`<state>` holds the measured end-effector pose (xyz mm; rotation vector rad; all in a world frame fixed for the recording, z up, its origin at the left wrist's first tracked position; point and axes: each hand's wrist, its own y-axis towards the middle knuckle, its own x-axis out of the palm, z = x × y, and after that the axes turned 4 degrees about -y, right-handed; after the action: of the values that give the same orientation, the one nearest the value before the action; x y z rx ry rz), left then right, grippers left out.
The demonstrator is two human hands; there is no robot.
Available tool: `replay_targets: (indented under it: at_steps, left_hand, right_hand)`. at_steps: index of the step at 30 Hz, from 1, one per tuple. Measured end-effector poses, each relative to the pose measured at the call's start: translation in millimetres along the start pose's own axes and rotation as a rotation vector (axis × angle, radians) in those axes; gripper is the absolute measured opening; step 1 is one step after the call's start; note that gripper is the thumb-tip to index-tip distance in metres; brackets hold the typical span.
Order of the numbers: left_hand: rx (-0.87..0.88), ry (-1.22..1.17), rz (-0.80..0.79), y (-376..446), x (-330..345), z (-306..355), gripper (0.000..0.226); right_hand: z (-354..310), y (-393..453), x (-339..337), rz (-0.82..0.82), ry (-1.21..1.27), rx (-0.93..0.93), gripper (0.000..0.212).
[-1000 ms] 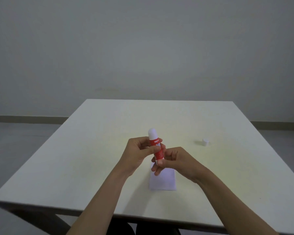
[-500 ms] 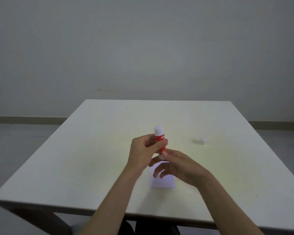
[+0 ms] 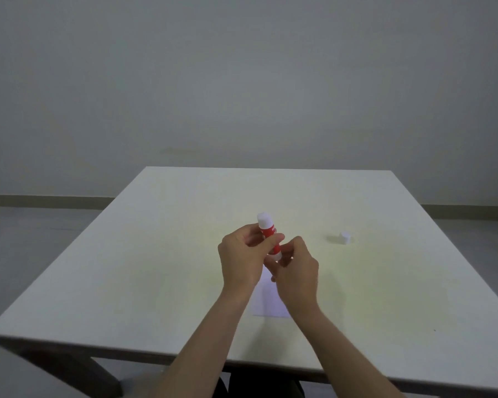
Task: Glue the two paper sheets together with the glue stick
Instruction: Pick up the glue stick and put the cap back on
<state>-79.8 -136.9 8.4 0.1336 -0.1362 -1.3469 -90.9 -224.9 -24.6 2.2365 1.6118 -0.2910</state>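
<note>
Pale square table (image 3: 156,254) fills the view, white paper (image 3: 266,300) lying flat near its front edge, partly behind the wrists. Above it, left hand (image 3: 242,259) wraps the red glue stick (image 3: 269,234) upright — right hand (image 3: 298,268) pinches its white base. Small white cap (image 3: 345,237) sits well apart, to the right.

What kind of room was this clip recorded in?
Probably a bare indoor room set up for recording, not a lived-in space. A plain pale table stands alone before a blank grey wall, with a baseboard and bare floor. Only the glue stick, cap and paper are out.
</note>
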Motion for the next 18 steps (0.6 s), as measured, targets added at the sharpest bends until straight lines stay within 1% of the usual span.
replay_targets:
  at_steps: [1, 3, 6, 8, 9, 10, 12, 13, 14, 15, 16, 18]
  left_hand:
    - [0.018, 0.025, 0.027, -1, 3, -1, 0.014]
    - [0.035, 0.104, 0.085, 1, 4, -2, 0.018]
    - [0.063, 0.278, 0.148, 7, 3, -5, 0.038]
    - [0.071, 0.302, 0.13, 8, 3, -5, 0.045]
    - [0.059, 0.28, 0.091, 9, 3, -6, 0.042]
    - [0.041, 0.245, 0.021, 10, 2, -7, 0.034]
    - [-0.002, 0.141, -0.193, 11, -4, -6, 0.011]
    - [-0.025, 0.086, -0.307, 12, -9, -5, 0.008]
    - [-0.028, 0.059, -0.399, 13, -13, -6, 0.013]
    - [-0.011, 0.074, -0.449, 14, -17, -6, 0.018]
    - [0.015, 0.119, -0.449, 15, -21, -6, 0.018]
    - [0.061, 0.207, -0.367, 16, -25, -7, 0.013]
  right_hand:
    - [0, 0, 3, 0.036, -0.011, 0.005, 0.03]
    - [-2, 1, 6, 0.048, -0.019, 0.017, 0.03]
    - [-3, -3, 10, -0.001, -0.012, 0.023, 0.033]
    - [-4, -4, 15, -0.032, -0.006, 0.033, 0.031]
    - [-4, -3, 16, -0.053, 0.013, 0.043, 0.028]
    - [-4, -1, 16, -0.078, 0.046, 0.054, 0.025]
    - [-4, 4, 15, -0.117, 0.123, 0.066, 0.021]
    - [-3, 6, 13, -0.127, 0.127, 0.054, 0.02]
    - [-2, 8, 11, -0.141, 0.1, 0.028, 0.018]
    - [-1, 9, 9, -0.17, 0.066, -0.007, 0.016]
    - [1, 11, 7, -0.223, 0.028, -0.046, 0.018]
    - [8, 20, -3, -0.33, -0.078, -0.115, 0.031]
